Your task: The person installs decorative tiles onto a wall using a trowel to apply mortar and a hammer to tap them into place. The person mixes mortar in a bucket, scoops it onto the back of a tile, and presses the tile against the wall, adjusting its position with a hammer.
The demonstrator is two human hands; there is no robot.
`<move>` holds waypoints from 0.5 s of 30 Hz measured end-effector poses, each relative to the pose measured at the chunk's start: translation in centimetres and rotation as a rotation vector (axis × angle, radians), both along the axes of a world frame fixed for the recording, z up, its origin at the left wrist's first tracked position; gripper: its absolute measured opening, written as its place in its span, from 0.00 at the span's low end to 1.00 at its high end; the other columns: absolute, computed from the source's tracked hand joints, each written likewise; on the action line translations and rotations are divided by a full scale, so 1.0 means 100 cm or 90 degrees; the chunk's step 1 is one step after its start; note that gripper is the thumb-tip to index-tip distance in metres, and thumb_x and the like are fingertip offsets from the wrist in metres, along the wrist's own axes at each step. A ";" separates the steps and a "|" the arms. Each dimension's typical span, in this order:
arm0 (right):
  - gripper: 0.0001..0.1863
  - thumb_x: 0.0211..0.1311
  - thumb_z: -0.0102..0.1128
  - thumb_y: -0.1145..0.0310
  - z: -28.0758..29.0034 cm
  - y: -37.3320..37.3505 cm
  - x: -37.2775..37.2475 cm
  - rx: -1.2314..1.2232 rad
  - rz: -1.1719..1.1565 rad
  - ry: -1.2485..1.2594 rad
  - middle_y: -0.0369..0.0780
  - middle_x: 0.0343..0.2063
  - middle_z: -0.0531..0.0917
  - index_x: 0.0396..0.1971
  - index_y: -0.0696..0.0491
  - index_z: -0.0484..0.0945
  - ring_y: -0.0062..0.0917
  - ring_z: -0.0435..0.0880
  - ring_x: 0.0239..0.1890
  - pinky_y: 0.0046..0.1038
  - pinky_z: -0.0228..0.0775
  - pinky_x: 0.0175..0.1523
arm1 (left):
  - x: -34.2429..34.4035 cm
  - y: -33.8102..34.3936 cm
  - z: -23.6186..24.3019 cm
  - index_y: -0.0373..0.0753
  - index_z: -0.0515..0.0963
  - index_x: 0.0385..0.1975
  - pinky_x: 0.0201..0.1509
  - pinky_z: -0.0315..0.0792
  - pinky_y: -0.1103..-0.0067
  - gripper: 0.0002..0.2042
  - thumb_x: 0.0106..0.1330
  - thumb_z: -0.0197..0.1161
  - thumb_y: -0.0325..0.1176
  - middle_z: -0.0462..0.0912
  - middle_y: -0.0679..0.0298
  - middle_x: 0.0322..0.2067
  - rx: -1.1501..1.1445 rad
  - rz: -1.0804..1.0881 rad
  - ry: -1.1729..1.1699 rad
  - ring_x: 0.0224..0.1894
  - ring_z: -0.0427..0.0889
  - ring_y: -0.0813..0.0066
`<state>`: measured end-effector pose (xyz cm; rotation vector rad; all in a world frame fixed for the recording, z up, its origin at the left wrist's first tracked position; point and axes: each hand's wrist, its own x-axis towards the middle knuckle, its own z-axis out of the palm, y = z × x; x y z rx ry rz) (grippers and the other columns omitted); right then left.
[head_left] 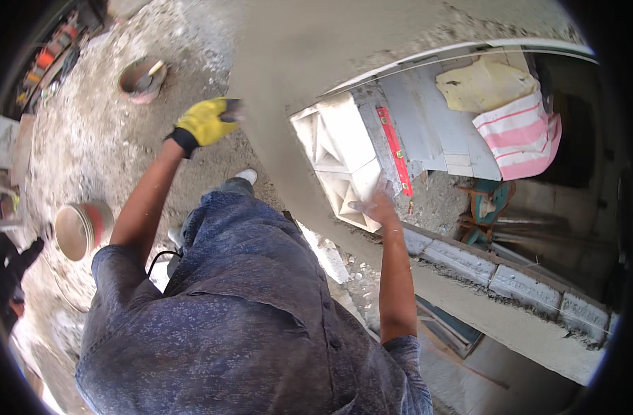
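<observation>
My left hand (207,123), in a yellow glove with a black cuff, is curled at the left edge of the grey plastered wall (268,83). Something dark shows at its blurred fingers; I cannot make out what it is. My bare right hand (377,206), dusty with grey, rests with fingers apart at the near end of the white openwork vent blocks (340,155). These blocks sit in an opening in the wall. Just beyond that hand, a red spirit level (394,151) lies along the ledge.
A mortar bucket (142,79) with a tool in it stands on the rough ground at far left; stacked pails (81,230) are nearer. A pink-striped cloth (520,135) and a yellowish sack (486,84) lie beyond the opening. Grey blocks (524,285) line the wall at right.
</observation>
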<state>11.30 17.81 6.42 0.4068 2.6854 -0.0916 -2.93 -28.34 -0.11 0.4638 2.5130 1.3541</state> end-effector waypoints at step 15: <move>0.80 0.31 0.82 0.41 0.017 -0.014 -0.011 -0.197 0.042 -0.059 0.61 0.71 0.47 0.71 0.69 0.33 0.48 0.40 0.76 0.37 0.35 0.77 | 0.256 -0.252 -0.278 0.38 0.82 0.35 0.45 0.75 0.63 0.15 0.61 0.57 0.44 0.84 0.48 0.37 -0.320 0.104 -0.269 0.42 0.83 0.49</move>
